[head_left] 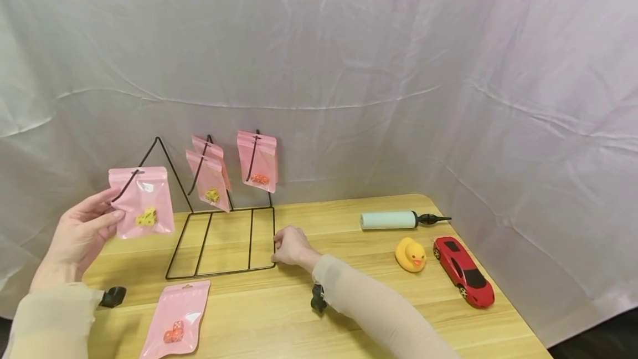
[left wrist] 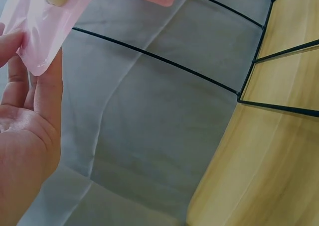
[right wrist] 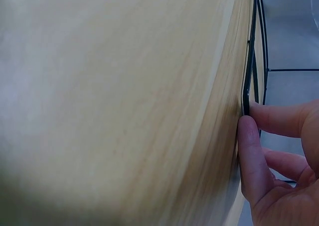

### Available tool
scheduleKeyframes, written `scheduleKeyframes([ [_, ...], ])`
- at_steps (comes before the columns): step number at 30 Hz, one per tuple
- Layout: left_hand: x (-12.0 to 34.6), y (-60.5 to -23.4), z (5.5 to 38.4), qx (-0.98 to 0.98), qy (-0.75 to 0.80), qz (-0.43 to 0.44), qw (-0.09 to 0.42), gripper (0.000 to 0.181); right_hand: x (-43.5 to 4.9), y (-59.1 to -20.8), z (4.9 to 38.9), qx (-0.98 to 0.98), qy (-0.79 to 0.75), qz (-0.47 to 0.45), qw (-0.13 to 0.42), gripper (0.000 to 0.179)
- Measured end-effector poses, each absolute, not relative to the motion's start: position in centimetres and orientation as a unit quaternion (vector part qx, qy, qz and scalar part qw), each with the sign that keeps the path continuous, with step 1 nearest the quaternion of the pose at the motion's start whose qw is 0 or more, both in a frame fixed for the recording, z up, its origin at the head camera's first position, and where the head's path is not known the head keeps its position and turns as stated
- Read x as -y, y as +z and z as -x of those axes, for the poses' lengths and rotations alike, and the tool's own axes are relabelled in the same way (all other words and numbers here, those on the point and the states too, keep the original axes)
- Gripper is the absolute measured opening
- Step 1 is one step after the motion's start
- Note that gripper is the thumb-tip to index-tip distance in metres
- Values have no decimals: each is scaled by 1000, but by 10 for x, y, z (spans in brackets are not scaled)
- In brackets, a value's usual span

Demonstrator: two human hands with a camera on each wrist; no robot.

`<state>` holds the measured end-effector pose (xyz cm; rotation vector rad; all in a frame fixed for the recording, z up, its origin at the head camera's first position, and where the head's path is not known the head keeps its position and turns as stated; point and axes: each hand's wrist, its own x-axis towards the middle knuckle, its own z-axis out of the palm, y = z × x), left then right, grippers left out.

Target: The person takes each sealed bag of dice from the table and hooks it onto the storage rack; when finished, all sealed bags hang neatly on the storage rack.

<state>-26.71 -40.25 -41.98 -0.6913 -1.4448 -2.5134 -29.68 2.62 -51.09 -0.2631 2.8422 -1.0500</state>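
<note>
My left hand [head_left: 75, 237] pinches the side of a pink zip bag [head_left: 160, 195] with yellow dice [head_left: 147, 216] inside. The bag's top hole is on the left hook of a black wire display rack [head_left: 219, 273]. In the left wrist view the thumb and fingers hold the bag's lower corner [left wrist: 47, 42]. My right hand [head_left: 295, 248] grips the right side of the rack's base, and the right wrist view shows thumb and finger at the wire [right wrist: 246, 94]. Pink bags hang on the middle hook [head_left: 204, 173] and right hook [head_left: 264, 154].
A pink bag with orange-red dice [head_left: 181, 309] lies on the wooden table in front of the rack. Toward the right are a pale green hand pump [head_left: 389, 220], a yellow rubber duck [head_left: 411, 255] and a red toy car [head_left: 462, 271]. Grey curtain [head_left: 349, 71] hangs behind.
</note>
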Motion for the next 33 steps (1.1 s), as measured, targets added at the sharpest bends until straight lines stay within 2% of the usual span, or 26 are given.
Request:
scheduleKeyframes([
  [6,406,-413,278,483,-842,234,50,58,-26,-510,297,-931,-350,87,55,56],
  [13,405,-403,289,510,-842,167,47,57,-29,-556,331,-939,-325,101,44,57],
  [17,402,-400,292,540,-828,130,74,54,-29,-552,328,-940,-322,100,45,55],
  [25,391,-398,302,576,-800,93,140,56,-27,-509,296,-934,-342,86,55,51],
  [33,383,-394,308,596,-778,52,192,49,-29,-546,325,-936,-334,93,58,57],
])
